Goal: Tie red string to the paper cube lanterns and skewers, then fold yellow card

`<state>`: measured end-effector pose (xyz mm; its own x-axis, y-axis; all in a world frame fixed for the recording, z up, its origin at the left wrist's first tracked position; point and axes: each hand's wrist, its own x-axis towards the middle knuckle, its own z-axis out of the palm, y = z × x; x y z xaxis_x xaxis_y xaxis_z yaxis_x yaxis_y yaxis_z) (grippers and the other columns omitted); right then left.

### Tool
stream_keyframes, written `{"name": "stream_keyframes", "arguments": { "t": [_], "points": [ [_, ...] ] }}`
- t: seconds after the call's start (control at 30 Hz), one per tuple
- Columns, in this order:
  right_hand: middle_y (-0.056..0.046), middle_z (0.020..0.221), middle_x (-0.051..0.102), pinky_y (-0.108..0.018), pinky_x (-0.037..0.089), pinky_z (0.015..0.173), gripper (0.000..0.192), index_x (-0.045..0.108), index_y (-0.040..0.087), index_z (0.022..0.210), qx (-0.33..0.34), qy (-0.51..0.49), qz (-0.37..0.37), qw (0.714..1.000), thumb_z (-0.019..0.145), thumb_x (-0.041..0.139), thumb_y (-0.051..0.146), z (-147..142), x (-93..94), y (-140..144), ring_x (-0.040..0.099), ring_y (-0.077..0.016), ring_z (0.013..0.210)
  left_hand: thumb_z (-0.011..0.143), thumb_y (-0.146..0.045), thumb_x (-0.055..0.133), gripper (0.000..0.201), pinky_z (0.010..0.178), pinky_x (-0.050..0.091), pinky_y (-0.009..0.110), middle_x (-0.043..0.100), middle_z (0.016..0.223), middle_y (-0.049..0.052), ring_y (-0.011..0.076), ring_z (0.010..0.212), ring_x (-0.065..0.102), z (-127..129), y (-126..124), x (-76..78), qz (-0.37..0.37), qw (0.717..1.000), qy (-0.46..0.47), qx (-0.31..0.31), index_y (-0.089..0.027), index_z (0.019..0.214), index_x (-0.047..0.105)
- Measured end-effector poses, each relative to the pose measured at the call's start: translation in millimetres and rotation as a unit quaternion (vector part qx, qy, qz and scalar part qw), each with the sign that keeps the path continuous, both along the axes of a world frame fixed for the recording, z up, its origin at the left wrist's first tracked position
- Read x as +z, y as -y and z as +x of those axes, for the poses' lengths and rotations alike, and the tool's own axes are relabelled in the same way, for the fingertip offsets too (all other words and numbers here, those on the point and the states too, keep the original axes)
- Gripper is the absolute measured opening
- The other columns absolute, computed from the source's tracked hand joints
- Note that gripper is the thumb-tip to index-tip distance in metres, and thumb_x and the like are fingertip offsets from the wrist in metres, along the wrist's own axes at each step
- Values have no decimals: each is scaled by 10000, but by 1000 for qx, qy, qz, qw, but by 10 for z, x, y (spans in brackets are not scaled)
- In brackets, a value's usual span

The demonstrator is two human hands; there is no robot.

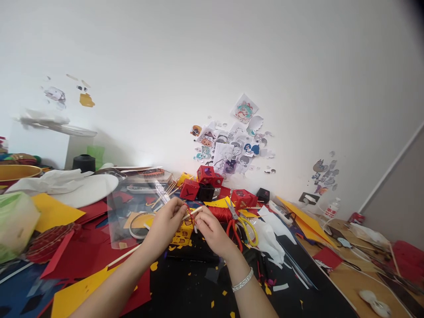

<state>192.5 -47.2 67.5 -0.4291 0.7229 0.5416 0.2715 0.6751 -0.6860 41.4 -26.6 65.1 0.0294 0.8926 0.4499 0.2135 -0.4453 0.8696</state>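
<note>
My left hand [169, 220] is closed in a pinch, with red cord [190, 216] at its fingertips. The cord is looped around a thin wooden stick [124, 256], which runs from the lower left behind my left wrist. Near the stick's upper end, my right hand [210, 227] grips it between thumb and fingers. A yellow paper cube with cut-out shapes [181, 235] is just below my hands, partly hidden by them; whether it hangs from the cord I cannot tell. Right of my right hand are scissors with yellow handles [249, 229] and red-handled pliers [234, 234].
Red paper cubes [206, 175] and a black cube [205, 193] are stacked by the wall. A spool of red cord [221, 214] lies behind my right hand. Red paper [79, 247], yellow paper [79, 287] and a tape roll [130, 229] spread leftward. Crumpled white tissue [270, 240] lies right.
</note>
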Motion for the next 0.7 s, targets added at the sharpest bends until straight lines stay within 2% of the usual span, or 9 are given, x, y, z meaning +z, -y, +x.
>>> {"name": "stream_keyframes", "arguments": {
  "t": [0.37,0.53,0.7],
  "points": [
    [-32,880,383,-311,377,795,177,409,208,711,-15,45,44,998,879,353,197,-133,-56,95,411,-166,873,768,-363,414,194,507,337,250,463,560,-48,146,535,466,37,99,55,69,995,-28,73,-236,622,397],
    [-27,859,402,-306,366,791,184,401,205,685,-23,53,50,997,866,372,192,-142,-61,79,414,-166,864,770,-355,416,196,513,339,253,452,545,-54,146,527,467,35,55,20,58,995,-30,71,-236,616,396],
    [-7,778,436,-284,356,742,243,399,208,673,-57,-13,26,998,904,339,257,-147,-72,50,434,-151,788,760,-412,436,225,498,351,248,464,556,-54,143,524,477,11,17,10,43,999,-5,15,-230,630,422]
  ]
}}
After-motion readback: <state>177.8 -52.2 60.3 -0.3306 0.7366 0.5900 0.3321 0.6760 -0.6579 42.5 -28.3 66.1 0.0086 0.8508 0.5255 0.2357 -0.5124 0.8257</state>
